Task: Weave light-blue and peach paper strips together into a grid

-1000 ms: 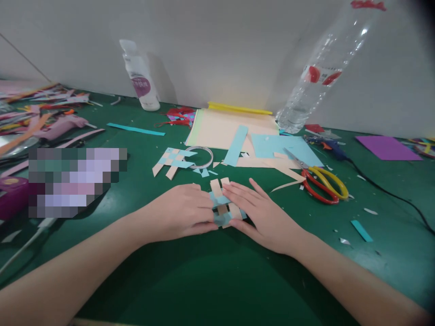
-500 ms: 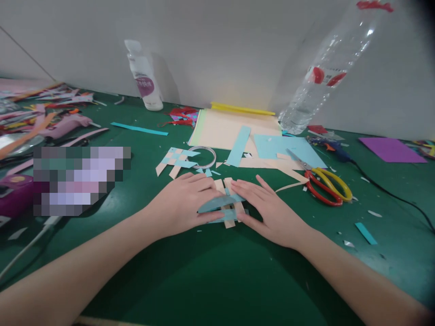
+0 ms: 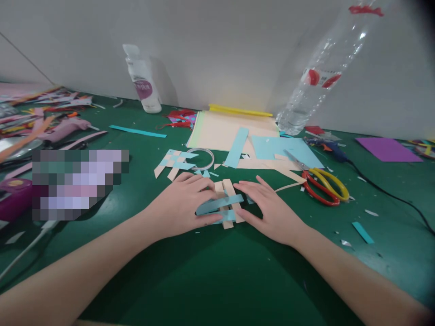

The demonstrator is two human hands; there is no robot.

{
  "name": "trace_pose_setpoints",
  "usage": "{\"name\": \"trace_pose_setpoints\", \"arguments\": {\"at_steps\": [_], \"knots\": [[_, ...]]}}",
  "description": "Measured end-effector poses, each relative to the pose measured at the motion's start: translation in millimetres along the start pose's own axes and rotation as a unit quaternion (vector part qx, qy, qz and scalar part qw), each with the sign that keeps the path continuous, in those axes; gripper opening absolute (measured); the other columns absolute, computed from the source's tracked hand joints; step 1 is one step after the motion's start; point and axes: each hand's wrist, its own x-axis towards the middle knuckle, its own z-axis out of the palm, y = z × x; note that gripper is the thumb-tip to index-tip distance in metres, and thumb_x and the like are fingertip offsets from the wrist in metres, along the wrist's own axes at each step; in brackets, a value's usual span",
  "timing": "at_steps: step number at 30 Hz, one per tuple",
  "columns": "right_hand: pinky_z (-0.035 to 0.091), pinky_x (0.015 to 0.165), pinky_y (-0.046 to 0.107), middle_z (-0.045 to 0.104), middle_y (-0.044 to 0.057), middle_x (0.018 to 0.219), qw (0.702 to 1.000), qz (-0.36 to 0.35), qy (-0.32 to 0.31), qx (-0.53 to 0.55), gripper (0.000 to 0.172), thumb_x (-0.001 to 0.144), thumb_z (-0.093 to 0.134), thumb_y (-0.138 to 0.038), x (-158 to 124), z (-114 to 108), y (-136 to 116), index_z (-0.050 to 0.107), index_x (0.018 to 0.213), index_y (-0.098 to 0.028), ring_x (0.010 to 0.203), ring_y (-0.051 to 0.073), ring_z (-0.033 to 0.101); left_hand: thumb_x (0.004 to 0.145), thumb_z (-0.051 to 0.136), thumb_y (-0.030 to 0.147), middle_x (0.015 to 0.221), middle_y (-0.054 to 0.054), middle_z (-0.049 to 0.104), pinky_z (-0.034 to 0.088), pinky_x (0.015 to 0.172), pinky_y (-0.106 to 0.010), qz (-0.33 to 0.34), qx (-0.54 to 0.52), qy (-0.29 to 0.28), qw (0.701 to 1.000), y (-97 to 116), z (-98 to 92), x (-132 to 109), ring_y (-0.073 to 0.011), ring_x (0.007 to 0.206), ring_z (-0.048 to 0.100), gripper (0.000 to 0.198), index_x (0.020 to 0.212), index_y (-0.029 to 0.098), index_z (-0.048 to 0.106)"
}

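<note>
In the middle of the table, light blue paper strips cross cream paper strips in a small loose weave. My left hand lies over its left side, closed around the left end of a raised blue strip between thumb and fingers. At the right edge is my right hand, its fingers apart and its thumb touching a cream strip; it grips nothing. The left ends of the strips are hidden under my left hand. Just beyond it rests a finished-looking woven blue and cream piece beside a roll of tape.
Scissors with red and yellow handles lie at right, near blue paper and a corded tool. A clear bottle and a white bottle stand at the back. Left are a pixelated device and paper strips.
The raised blue strip was bowed and now lies straighter across the cream strips. My right fingertips have drawn slightly away from its right end. My left hand stays in nearly the same place.
</note>
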Motion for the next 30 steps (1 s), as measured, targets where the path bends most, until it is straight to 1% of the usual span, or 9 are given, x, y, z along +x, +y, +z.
{"name": "trace_pose_setpoints", "arguments": {"at_steps": [5,8,11,13,15,19,25,30], "knots": [[0.020,0.113,0.049,0.053,0.006,0.132,1.000,-0.006,-0.002,-0.005,0.047,0.089,0.042,-0.045,0.3,1.2,0.0,0.042,0.129,-0.021,0.127,0.021,0.042,0.086,0.050,0.047,0.103,-0.004,0.060,0.035,0.082,-0.038,0.006,-0.001,-0.009,1.000,-0.5,3.1,-0.3,-0.0222,0.095,0.054,0.031,0.099,0.022,0.062],[0.022,0.112,0.051,0.054,0.008,0.130,1.000,-0.004,0.009,-0.008,0.049,0.086,0.046,-0.047,-0.2,0.5,-0.3,0.044,0.127,-0.021,0.126,0.023,0.044,0.085,0.051,0.047,0.111,-0.005,0.058,0.035,0.084,-0.038,0.010,-0.002,-0.011,1.000,-0.5,4.4,-0.4,-0.0226,0.100,0.053,0.034,0.108,0.023,0.057],[0.022,0.112,0.050,0.047,0.008,0.138,1.000,-0.008,0.012,-0.007,0.054,0.085,0.047,-0.049,-0.6,-1.2,-1.6,0.041,0.131,-0.021,0.130,0.023,0.039,0.086,0.051,0.046,0.114,-0.006,0.056,0.035,0.085,-0.038,0.004,-0.004,-0.009,1.000,-0.5,3.4,-0.4,-0.0225,0.104,0.052,0.036,0.113,0.022,0.054],[0.019,0.113,0.049,0.041,0.007,0.142,1.000,-0.022,0.005,-0.009,0.056,0.086,0.046,-0.049,-0.1,-2.3,-2.6,0.037,0.134,-0.021,0.133,0.021,0.034,0.087,0.050,0.044,0.113,-0.006,0.057,0.036,0.084,-0.038,-0.007,-0.003,-0.007,1.000,-0.9,2.6,-0.3,-0.0225,0.103,0.052,0.033,0.111,0.022,0.055],[0.017,0.114,0.048,0.038,0.005,0.144,0.999,-0.037,-0.009,-0.014,0.058,0.087,0.045,-0.049,1.2,-3.1,-3.4,0.033,0.137,-0.021,0.134,0.020,0.031,0.086,0.051,0.043,0.110,-0.005,0.058,0.036,0.081,-0.037,-0.025,-0.004,-0.009,1.000,-1.5,2.8,-0.1,-0.0226,0.101,0.053,0.030,0.108,0.023,0.056],[0.015,0.114,0.048,0.038,0.004,0.144,0.998,-0.050,-0.025,-0.026,0.061,0.086,0.045,-0.052,3.8,-3.1,-4.2,0.035,0.137,-0.020,0.135,0.021,0.029,0.084,0.054,0.042,0.110,-0.004,0.058,0.036,0.084,-0.037,-0.034,-0.012,-0.015,0.999,-1.7,6.5,0.8,-0.0224,0.102,0.053,0.028,0.105,0.024,0.059],[0.016,0.113,0.049,0.039,0.003,0.144,0.997,-0.064,-0.032,-0.035,0.066,0.084,0.047,-0.055,3.3,-1.0,-6.3,0.032,0.140,-0.024,0.135,0.022,0.030,0.086,0.052,0.044,0.115,-0.005,0.056,0.034,0.091,-0.038,-0.011,-0.025,-0.024,0.999,1.8,10.2,1.1,-0.0217,0.107,0.050,0.033,0.111,0.023,0.057],[0.015,0.113,0.050,0.040,0.003,0.143,0.997,-0.063,-0.039,-0.028,0.063,0.084,0.046,-0.056,2.6,0.0,-4.8,0.038,0.136,-0.023,0.134,0.022,0.031,0.086,0.052,0.045,0.120,-0.004,0.054,0.032,0.094,-0.038,-0.006,-0.029,-0.032,0.999,1.8,9.4,1.0,-0.0212,0.110,0.048,0.036,0.115,0.024,0.055]]}}
